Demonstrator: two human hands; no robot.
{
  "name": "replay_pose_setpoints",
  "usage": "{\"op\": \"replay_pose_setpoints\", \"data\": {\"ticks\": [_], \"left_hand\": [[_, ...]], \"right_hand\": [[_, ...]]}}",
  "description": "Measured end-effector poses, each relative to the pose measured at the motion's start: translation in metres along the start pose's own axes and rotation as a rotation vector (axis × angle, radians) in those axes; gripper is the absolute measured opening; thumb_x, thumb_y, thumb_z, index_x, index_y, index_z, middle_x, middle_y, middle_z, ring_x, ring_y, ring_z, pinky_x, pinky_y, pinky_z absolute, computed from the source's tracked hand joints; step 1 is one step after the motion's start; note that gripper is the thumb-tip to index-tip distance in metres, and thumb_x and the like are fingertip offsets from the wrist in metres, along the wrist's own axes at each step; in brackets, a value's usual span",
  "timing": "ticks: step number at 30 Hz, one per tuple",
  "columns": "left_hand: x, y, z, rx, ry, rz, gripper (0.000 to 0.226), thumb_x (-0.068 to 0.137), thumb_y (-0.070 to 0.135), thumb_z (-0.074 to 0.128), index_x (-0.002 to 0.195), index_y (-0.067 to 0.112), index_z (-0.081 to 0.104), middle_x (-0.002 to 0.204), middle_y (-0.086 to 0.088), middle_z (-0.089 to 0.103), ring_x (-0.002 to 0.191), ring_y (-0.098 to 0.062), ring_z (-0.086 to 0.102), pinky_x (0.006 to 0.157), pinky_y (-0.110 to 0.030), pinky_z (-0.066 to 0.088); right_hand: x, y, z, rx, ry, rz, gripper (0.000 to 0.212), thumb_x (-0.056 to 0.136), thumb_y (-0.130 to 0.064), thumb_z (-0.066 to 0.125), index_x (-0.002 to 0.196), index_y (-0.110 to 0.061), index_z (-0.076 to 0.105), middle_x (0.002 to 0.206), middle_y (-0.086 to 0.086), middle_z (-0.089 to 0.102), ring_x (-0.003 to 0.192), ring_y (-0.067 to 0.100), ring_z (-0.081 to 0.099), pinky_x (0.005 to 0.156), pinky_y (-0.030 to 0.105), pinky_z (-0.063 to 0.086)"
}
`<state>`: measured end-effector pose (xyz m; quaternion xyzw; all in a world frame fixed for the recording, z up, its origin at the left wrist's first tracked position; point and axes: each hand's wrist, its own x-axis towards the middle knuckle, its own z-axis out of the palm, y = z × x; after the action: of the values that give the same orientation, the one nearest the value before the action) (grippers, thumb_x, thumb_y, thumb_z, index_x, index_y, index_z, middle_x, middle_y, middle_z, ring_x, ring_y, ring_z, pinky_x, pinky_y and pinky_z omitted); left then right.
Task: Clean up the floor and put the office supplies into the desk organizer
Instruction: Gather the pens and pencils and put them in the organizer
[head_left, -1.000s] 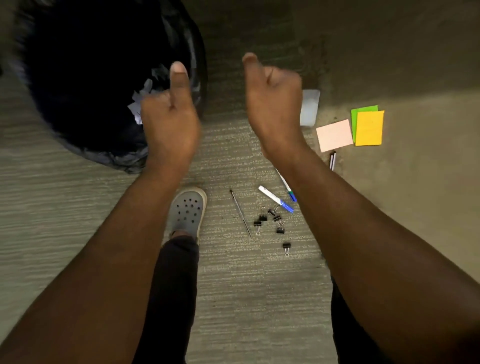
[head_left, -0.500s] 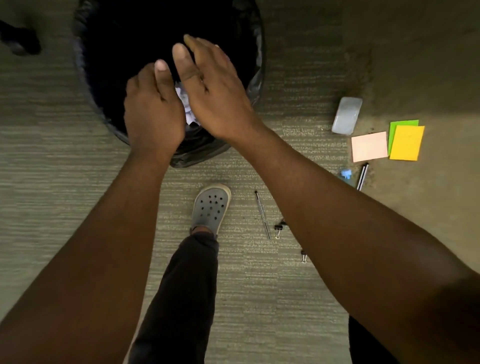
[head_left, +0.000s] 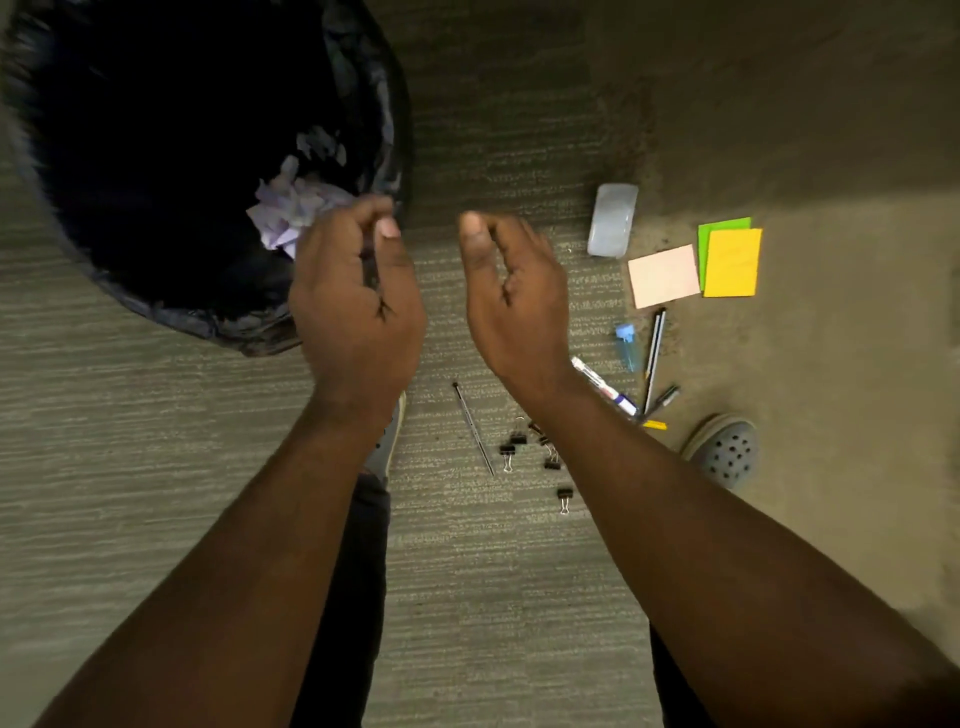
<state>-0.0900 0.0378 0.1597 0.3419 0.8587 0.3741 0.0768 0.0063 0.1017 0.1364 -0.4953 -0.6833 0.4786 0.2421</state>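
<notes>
Black plastic lines the trash bin (head_left: 208, 322) at upper left, crumpled pale paper (head_left: 291, 208) just inside its near rim. I see both forearms reaching forward, hands side by side but apart. The left hand (head_left: 358, 291) hangs at the bin's edge, fingers curled loosely, gripping nothing; the right hand (head_left: 514, 291) is cupped and empty too. On the carpet beneath lie binder clips (head_left: 535, 457), a thin pen (head_left: 472, 428), a marker (head_left: 605, 387) and sticky notes (head_left: 696, 262). No organizer shows.
</notes>
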Motion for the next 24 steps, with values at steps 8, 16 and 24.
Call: {"op": "replay_pose_setpoints", "data": {"ticks": [8,16,24], "left_hand": [[-0.069,0.031,0.080,-0.071,-0.416,-0.044,0.022,0.095,0.018,0.051,0.110,0.008,0.063,0.094,-0.003,0.069,0.082,-0.016,0.064,0.075,-0.032,0.054],[-0.127,-0.014,0.148,0.183,-0.760,-0.124,0.021,0.090,0.015,0.055,0.109,0.011,0.061,0.080,-0.006,0.067,0.073,-0.028,0.063,0.067,-0.042,0.054],[-0.159,-0.082,0.177,0.529,-0.975,-0.095,0.017,0.089,0.016,0.053,0.103,0.016,0.063,0.100,-0.012,0.066,0.093,-0.034,0.062,0.074,-0.040,0.052]], "right_hand": [[-0.033,0.112,-0.090,-0.144,0.056,0.310,0.041,0.098,-0.037,0.043,0.078,-0.006,0.062,0.063,0.007,0.061,0.061,0.026,0.058,0.059,0.042,0.047],[-0.069,0.231,-0.153,-0.324,-0.063,0.773,0.027,0.095,-0.027,0.048,0.091,-0.011,0.070,0.081,0.006,0.067,0.085,0.027,0.065,0.066,0.025,0.037],[-0.084,0.310,-0.165,-0.710,-0.337,0.659,0.020,0.092,-0.011,0.046,0.099,-0.008,0.064,0.099,0.019,0.069,0.092,0.037,0.063,0.071,0.032,0.044]]}}
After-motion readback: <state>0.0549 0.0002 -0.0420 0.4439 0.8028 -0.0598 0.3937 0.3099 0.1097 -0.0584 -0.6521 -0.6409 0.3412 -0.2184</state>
